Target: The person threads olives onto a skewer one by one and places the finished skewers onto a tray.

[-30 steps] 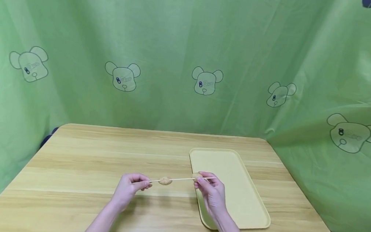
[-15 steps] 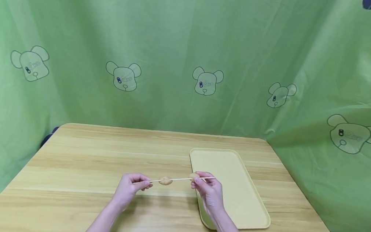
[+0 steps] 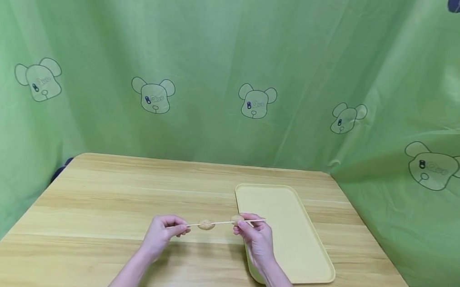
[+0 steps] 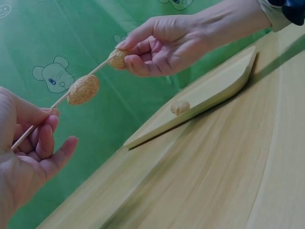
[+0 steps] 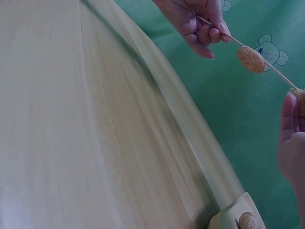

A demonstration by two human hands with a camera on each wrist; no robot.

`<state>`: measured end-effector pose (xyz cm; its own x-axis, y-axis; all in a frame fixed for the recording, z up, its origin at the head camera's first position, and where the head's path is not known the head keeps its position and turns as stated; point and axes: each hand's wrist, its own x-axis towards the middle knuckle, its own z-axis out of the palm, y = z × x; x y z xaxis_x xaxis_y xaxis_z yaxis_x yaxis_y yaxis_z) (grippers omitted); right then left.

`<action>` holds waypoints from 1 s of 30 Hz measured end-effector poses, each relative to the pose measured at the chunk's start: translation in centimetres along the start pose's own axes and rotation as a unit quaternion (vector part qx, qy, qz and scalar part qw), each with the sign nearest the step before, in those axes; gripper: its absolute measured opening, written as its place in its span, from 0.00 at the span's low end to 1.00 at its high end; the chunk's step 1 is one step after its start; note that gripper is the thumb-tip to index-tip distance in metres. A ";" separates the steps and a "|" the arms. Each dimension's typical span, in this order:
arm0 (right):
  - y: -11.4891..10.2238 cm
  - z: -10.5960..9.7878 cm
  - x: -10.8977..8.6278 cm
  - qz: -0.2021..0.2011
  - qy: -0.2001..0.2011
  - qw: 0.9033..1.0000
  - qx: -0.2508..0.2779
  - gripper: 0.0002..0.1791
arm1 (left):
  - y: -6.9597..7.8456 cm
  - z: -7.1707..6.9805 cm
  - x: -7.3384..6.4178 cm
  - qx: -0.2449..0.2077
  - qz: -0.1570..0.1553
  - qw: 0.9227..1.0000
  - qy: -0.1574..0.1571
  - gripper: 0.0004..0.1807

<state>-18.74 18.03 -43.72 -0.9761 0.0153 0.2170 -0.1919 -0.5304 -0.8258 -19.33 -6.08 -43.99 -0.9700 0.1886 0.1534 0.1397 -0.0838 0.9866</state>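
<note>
A thin wooden skewer is held nearly level above the table. My left hand pinches its left end between thumb and fingers. Threaded on it is a wrinkled golden-brown food ball, slightly oval, a short way from the left fingertips. With thumb and fingertips my right hand grips a second such ball on the skewer, and bare stick shows between the two balls. In the head view, the skewer's right end pokes out past the right fingers.
A pale yellow rectangular tray lies on the right half of the wood-grain table, partly under my right hand. The left wrist view shows another food ball on it. A green curtain surrounds the table.
My right hand has moved slightly left along the skewer with the second ball, narrowing the gap between the balls. My left hand has stayed nearly still.
</note>
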 end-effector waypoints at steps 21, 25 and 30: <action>0.8 0.6 -0.1 0.019 0.030 0.999 -0.023 0.09 | 0.2 0.3 0.0 0.006 -0.012 1.000 0.008 0.05; 0.9 0.7 -0.1 0.025 0.033 0.999 -0.022 0.09 | 0.1 0.3 0.1 0.011 -0.009 1.000 0.007 0.05; 1.0 0.8 -0.2 0.025 0.030 0.999 -0.015 0.10 | -0.1 0.2 0.0 0.015 -0.007 1.000 0.003 0.06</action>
<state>-18.68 16.76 -44.16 -0.9887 0.0410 0.1443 -0.1450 -0.5068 -0.8498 -19.31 -5.91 -44.06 -0.9730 0.1838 0.1393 0.1320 -0.0516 0.9899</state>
